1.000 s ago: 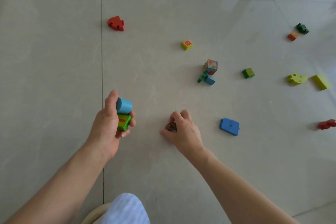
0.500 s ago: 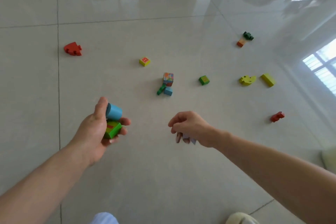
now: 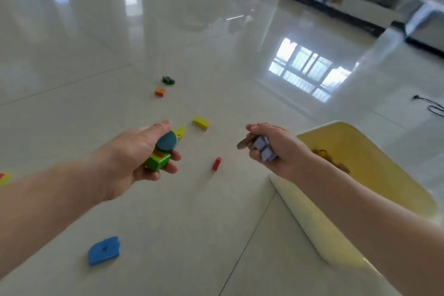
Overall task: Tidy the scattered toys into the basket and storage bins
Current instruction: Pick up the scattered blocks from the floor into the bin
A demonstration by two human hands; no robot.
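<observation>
Gripping blocks [image 3: 160, 154], no legible txt

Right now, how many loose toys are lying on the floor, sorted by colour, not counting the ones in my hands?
Green: 1, dark green toy
Orange: 1, orange block
Yellow: 2, yellow rectangular block and yellow shaped piece partly behind the left hand
Red: 1, red piece
Blue: 1, flat blue piece
Total: 6; a yellow and red scrap at the left edge is cut off.

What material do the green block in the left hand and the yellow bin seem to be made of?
Green block: probably painted wood, judging by its solid, sharp-edged shape and matte colour. Yellow bin: likely plastic, going by its smooth, thin, rounded wall with a soft sheen.
</observation>
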